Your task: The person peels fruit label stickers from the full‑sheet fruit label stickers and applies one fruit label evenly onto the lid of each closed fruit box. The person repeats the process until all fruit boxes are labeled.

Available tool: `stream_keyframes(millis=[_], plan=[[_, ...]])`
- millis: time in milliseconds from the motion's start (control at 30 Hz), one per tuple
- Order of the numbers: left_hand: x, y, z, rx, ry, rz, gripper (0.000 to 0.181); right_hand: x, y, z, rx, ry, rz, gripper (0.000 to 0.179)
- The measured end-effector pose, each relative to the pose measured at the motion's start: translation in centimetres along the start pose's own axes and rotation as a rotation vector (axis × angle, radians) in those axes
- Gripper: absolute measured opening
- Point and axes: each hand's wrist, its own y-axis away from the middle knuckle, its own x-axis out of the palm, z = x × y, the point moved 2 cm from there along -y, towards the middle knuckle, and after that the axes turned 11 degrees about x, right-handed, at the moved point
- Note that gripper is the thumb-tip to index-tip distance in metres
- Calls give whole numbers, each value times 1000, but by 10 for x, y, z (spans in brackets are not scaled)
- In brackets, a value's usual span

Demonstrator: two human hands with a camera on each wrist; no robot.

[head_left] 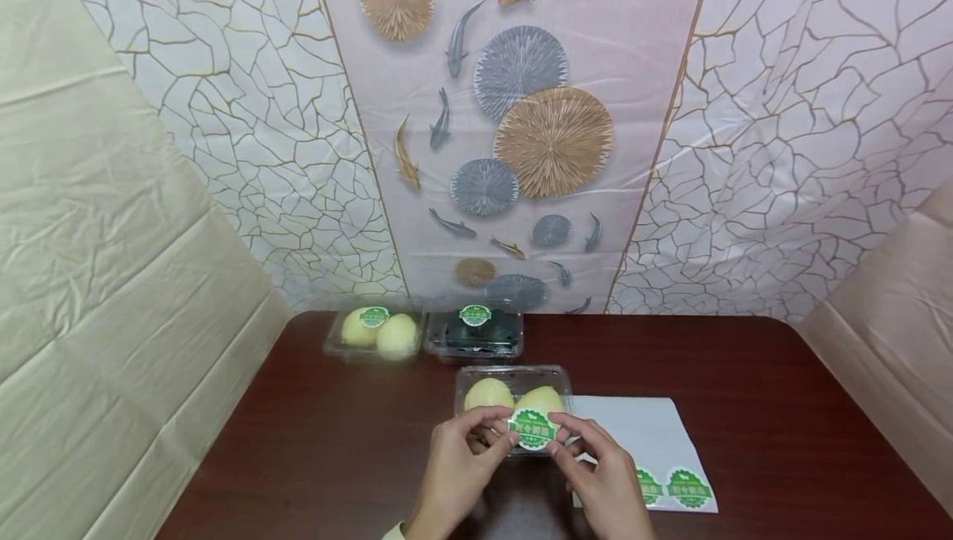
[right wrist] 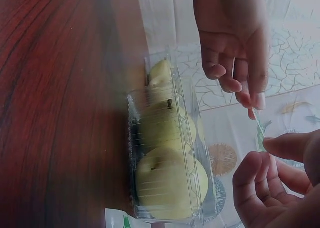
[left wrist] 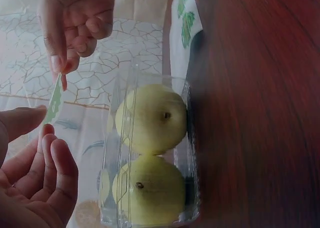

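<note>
A round green-and-white sticker (head_left: 532, 430) is stretched between my two hands. My left hand (head_left: 463, 459) pinches its left edge between thumb and fingers. On the right edge, my right hand (head_left: 599, 467) pinches it the same way. Just behind the sticker stands a clear plastic box (head_left: 514, 376) holding two pale yellow-green fruits, probably pears; the head view has the sticker covering part of one. Both wrist views show the sticker nearly edge-on, held up apart from the box. In the left wrist view the two fruits (left wrist: 152, 120) sit side by side inside the clear walls.
To the right lies a white sheet (head_left: 633, 424) with several more green stickers (head_left: 688, 488) along its near edge. Farther back stand a labelled box of yellow fruits (head_left: 398, 333) and a labelled box with dark contents (head_left: 487, 332). Patterned cloth hangs behind the dark wooden table (head_left: 313, 441).
</note>
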Motion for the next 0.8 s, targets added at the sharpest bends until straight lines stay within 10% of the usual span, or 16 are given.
stream_keyframes(millis=[267,800], plan=[[1,1,-2,179,-259,11,32,2,-7,-1,-30,72,-30,30],[1,-10,11,278,-524,5,32,13,-33,-3,-278,340,-63,28]])
